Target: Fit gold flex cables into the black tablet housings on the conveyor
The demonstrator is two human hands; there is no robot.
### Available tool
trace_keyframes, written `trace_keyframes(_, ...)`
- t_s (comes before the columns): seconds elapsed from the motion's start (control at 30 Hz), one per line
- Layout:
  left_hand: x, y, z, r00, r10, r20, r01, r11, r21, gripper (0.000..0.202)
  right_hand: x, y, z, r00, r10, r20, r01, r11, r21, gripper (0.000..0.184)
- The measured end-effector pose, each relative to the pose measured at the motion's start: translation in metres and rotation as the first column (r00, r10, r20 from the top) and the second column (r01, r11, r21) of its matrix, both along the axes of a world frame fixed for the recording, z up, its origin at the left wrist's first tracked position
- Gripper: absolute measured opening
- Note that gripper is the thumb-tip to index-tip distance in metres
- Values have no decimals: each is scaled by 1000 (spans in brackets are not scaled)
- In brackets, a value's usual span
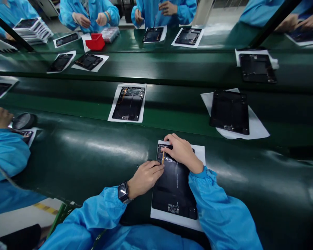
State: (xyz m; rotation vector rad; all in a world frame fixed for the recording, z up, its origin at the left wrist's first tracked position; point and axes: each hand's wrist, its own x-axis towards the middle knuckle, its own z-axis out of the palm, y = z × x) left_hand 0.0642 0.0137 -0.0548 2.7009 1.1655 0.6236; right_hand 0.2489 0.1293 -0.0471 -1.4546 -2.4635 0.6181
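A black tablet housing (172, 189) with its inner side up lies on a white sheet (177, 224) at the near edge of the bench. An orange ribbon cable (163, 158) runs along its upper left part. My right hand (181, 149) bends over the housing's top end, its thumb at the cable's upper end and its fingers curled by the top edge. My left hand (146, 177), below a black wristwatch, reaches in from the left. Its fingers are pressed together at the housing's left edge, by the cable's lower end; what lies under those fingertips is hidden.
Beyond, one tablet housing (129, 104) lies ahead and another (229, 113) to the right, both on white sheets. A co-worker's hand (0, 117) is at left beside a round dark object (24, 121). Across stand several co-workers in blue, near a red bin (95, 42).
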Motion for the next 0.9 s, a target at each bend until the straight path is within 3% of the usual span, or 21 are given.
trace_keyframes(0.23, -8, 6, 9, 995, -55, 78, 68, 985, -162, 27, 0, -2, 6, 999, -51, -10, 51, 999, -16, 24)
trace_keyframes(0.33, -12, 7, 9, 995, -11, 101, 29, 984, -175, 23, 9, -5, 26, 992, -70, -105, 68, 997, -26, 11)
trace_keyframes(0.47, -13, 6, 10, 999, -31, 11, 32, 987, -160, 25, 26, -15, 62, 972, 17, -235, -46, 992, -115, 27)
trace_keyframes(0.57, -12, 4, 12, 994, -68, -80, 57, 989, -137, 22, 33, -27, 79, 967, 29, -254, -90, 968, -233, 29)
trace_keyframes(0.77, -13, 1, 19, 972, -115, -205, 99, 991, -86, 24, 37, -54, 75, 982, -122, -146, 58, 923, -381, 18)
trace_keyframes(0.9, -18, 0, 19, 986, -131, -101, 117, 984, -132, 21, 37, -70, 62, 988, -113, -102, 76, 948, -309, 24)
